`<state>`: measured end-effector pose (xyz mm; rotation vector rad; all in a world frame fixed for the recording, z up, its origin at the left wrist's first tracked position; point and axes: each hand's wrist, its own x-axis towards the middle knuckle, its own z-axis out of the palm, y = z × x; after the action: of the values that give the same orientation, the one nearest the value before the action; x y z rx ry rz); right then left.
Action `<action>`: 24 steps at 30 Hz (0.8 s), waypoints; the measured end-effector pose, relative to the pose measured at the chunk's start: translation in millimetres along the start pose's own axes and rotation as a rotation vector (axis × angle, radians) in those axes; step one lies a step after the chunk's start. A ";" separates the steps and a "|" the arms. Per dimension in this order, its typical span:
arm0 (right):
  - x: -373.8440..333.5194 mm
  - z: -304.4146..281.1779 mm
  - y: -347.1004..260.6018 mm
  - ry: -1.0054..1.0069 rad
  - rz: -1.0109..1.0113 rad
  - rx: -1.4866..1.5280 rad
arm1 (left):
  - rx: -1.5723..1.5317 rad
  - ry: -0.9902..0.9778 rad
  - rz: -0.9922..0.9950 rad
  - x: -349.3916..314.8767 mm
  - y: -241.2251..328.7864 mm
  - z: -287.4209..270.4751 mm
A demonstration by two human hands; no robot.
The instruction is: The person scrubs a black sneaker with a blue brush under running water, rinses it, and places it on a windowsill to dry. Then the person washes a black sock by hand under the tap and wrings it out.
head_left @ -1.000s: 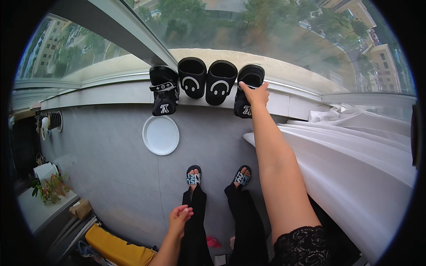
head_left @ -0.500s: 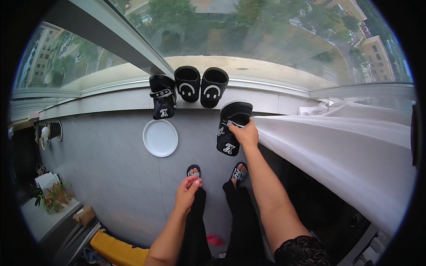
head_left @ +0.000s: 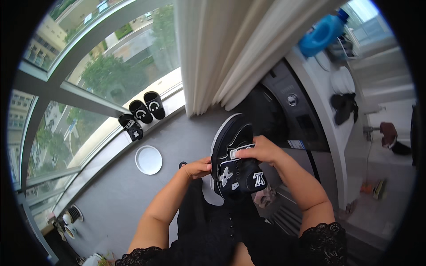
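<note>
Black sandal (head_left: pixel 235 162) w/ white trim is held up in front of the torso, over the grey floor (head_left: pixel 133 195). Right hand (head_left: pixel 262 150) comes in from the right, elbow bent, fingers curled over the top strap. Left hand (head_left: pixel 198 168) pinches the sandal's left edge, forearm angled up. 3 more black sandals (head_left: pixel 142 113) sit on the window ledge (head_left: pixel 104 148), white round plate (head_left: pixel 148 160) on the floor below.

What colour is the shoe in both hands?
Black with white trim and markings, on the shoe, seen in the head view.
</note>
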<state>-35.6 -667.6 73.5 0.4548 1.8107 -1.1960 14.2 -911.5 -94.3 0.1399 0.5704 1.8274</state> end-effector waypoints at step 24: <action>-480.0 -439.6 440.5 0.707 -1.095 1.046 | 1.923 -0.350 0.319 601.0 -33.5 647.9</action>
<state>320.4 -2.0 292.5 0.4761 1.8659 -3.0981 83.4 -147.2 345.4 1.8097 1.8864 0.8358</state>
